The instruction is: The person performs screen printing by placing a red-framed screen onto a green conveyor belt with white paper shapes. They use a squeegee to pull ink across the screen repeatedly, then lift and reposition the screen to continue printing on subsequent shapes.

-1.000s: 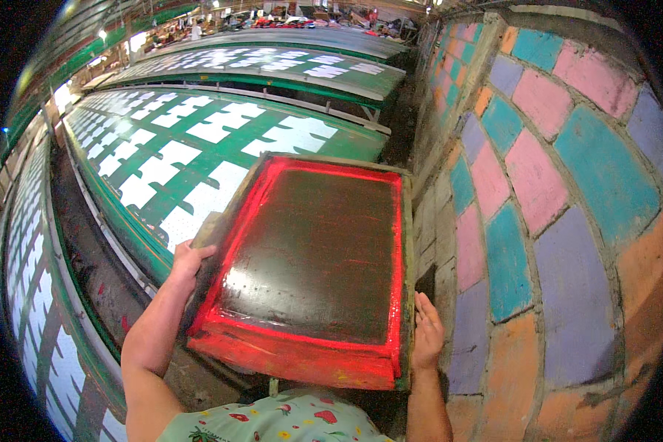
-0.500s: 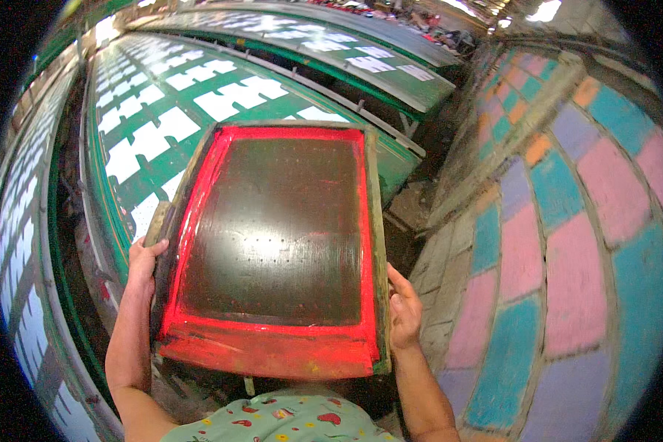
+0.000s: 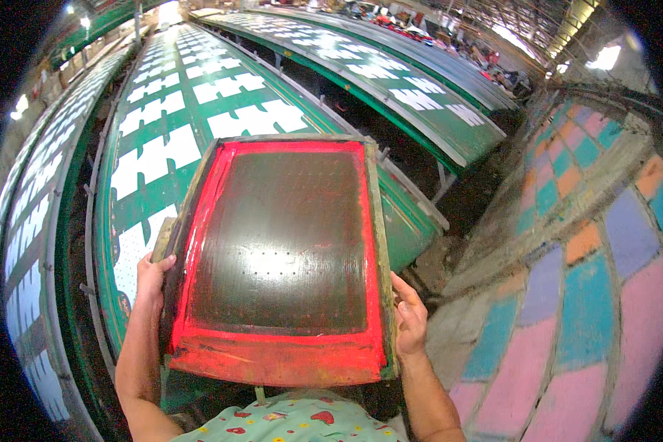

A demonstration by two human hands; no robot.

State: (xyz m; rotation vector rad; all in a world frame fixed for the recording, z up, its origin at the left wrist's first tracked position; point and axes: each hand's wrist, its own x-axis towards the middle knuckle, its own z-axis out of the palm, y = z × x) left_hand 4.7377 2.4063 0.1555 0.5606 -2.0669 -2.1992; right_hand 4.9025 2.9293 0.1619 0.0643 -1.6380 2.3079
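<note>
A large screen-printing frame (image 3: 291,236) is held up in front of my body. Its dark mesh is bordered by red, with a wider red band along the near end and worn edges around it. My left hand (image 3: 152,278) grips the left side at a small wooden piece (image 3: 163,239), thumb on top. On the right side, my right hand (image 3: 409,315) is closed around the edge; some of its fingers are hidden behind the frame. Beyond and partly under the frame, white cut pieces (image 3: 258,118) lie in rows on a long green printing table (image 3: 409,221).
More long tables with white pieces stand at the left (image 3: 33,243) and at the right (image 3: 361,62). A low wall or ledge painted in pink, teal, purple and orange blocks (image 3: 582,317) runs along the right. Colourful piled items (image 3: 405,29) are at the far back.
The view has shifted, showing more of the tables ahead and moving the painted blocks rightward. The frame sits slightly lower and further right in view, with both hands still holding it.
</note>
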